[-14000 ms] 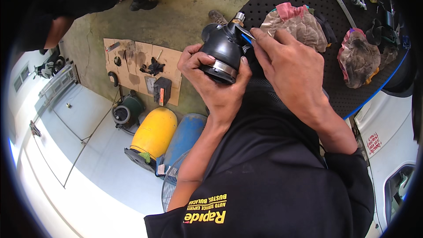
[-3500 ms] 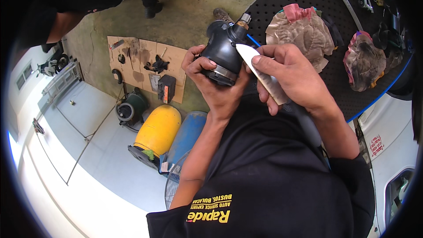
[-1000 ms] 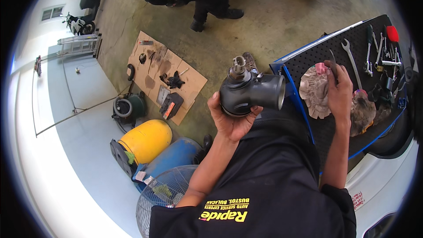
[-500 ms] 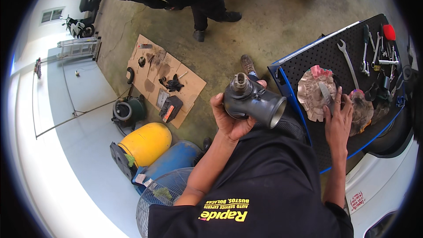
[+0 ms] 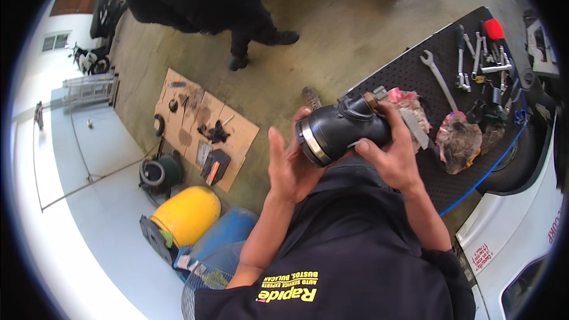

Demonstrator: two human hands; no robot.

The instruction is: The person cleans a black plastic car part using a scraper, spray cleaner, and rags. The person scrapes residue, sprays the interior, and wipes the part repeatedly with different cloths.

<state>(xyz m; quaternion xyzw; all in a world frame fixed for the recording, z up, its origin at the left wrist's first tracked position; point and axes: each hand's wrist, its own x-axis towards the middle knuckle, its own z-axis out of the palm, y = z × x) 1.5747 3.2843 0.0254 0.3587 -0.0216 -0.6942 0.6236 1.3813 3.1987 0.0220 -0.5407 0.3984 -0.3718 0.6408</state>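
Observation:
A black air intake pipe (image 5: 341, 133) is held in front of my chest, between both hands. Round its left end runs a shiny metal band (image 5: 314, 142), and a brownish fitting (image 5: 371, 99) sticks up near its right end. My left hand (image 5: 289, 169) cradles the banded end, thumb raised off it and fingers partly hidden behind. The right end is gripped by my right hand (image 5: 394, 154), its thumb along the near side. A flat grey strip (image 5: 415, 129) juts out past the right hand's fingers; its exact kind is unclear.
On the right, a black perforated table (image 5: 409, 71) holds a large wrench (image 5: 438, 77), several hand tools and dirty rags (image 5: 459, 142). Stained cardboard (image 5: 237, 142) lies on the floor at left, near yellow (image 5: 186, 213) and blue drums (image 5: 225, 234). A person in dark clothes (image 5: 195, 0) stands ahead.
My right hand has come left from the rag on the table to grip the pipe, bringing the grey strip along. The pipe has turned, so its banded end now shows at left.

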